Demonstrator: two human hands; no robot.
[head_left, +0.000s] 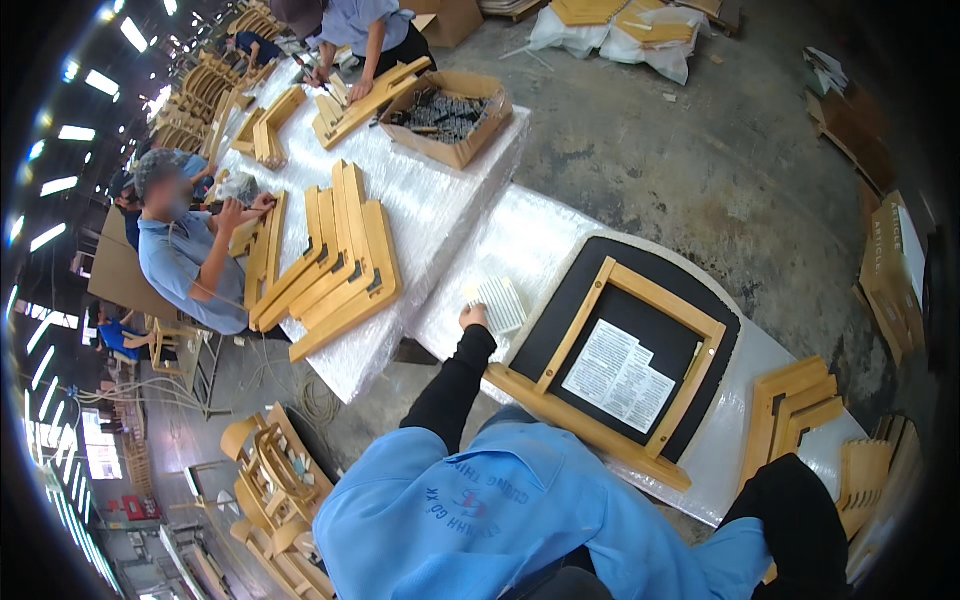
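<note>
My left hand (473, 316) reaches out over the plastic-wrapped table, its fingers curled at the near edge of a small white sheet with printed lines (497, 303). To its right lies a chair seat, underside up, with black cloth (562, 318). A wooden frame (571, 325) sits on that cloth, with a thicker rail along the side nearest me. Inside the frame, a white printed label (618, 375) lies on the cloth. My right arm, in a black sleeve, bends at the lower right; its hand is out of sight.
Angled wooden chair parts (340, 270) are grouped on the left table, beyond a box of dark hardware (450, 115). More wooden parts (785, 405) lie at the right. Two co-workers (190, 245) handle wood across the table. Cartons (893, 270) stand on the right floor.
</note>
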